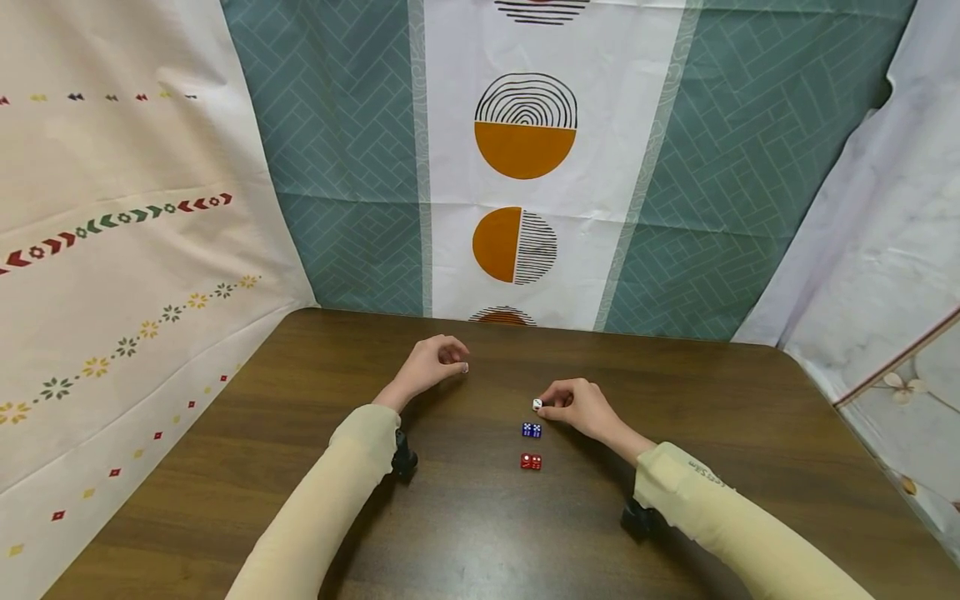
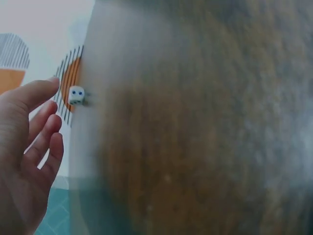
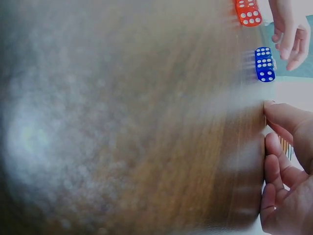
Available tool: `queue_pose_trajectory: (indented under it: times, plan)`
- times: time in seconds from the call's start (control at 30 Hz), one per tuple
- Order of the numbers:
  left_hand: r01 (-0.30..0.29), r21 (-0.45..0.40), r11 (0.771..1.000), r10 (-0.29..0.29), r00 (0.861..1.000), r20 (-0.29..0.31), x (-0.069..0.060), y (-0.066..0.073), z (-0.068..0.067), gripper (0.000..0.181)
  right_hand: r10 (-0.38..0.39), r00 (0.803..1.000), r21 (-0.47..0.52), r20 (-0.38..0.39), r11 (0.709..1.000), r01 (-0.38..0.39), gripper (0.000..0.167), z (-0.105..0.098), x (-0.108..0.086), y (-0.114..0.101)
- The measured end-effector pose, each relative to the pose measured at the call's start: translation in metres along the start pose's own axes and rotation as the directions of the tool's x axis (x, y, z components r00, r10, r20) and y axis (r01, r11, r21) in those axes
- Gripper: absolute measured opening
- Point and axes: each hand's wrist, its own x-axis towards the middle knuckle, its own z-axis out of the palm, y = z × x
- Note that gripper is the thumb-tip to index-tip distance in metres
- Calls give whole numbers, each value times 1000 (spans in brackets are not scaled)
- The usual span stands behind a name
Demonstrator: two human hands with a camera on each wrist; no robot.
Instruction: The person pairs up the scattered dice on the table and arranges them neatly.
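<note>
My left hand (image 1: 435, 362) hovers over the far middle of the brown table, fingers loosely curled. Just off its thumb tip is a white die (image 2: 76, 95) with blue pips, apart from the fingers in the left wrist view. My right hand (image 1: 581, 407) pinches a second white die (image 1: 537, 405) at the tips of thumb and index finger. That die is hidden behind the fingers in the right wrist view. Nearer me, two blue dice (image 1: 532, 430) stand side by side, and two red dice (image 1: 531, 462) sit nearer still.
The dark wooden table (image 1: 465, 533) ends at a patterned cloth (image 1: 360, 167) hung behind it. Another cloth (image 1: 97, 250) hangs along the left side, and a marbled one (image 1: 877, 275) along the right.
</note>
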Motion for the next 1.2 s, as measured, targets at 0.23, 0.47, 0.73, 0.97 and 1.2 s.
queue_pose_trajectory:
  times: [0.23, 0.47, 0.73, 0.97, 1.2]
  plan:
    - [91, 26, 996, -91, 996, 20, -2, -6, 4, 27, -6, 1000, -4, -6, 1000, 6, 9, 0, -1, 0]
    - [108, 30, 994, -109, 993, 43, -2, -6, 4, 18, -16, 1000, -16, -10, 1000, 16, 8, 1, 0, -1]
    - [131, 31, 991, -132, 991, 34, 0, -6, 7, 12, -19, 1000, -28, -10, 999, 19, 8, 3, 0, 0]
    - [86, 64, 994, -89, 994, 61, 0, -2, 11, 10, -22, 1000, -24, -20, 999, 22, 7, 3, 0, -1]
    - [56, 106, 993, -65, 994, 85, -1, 10, 23, 9, -17, 999, -24, -27, 1000, 16, 7, 3, -1, -1]
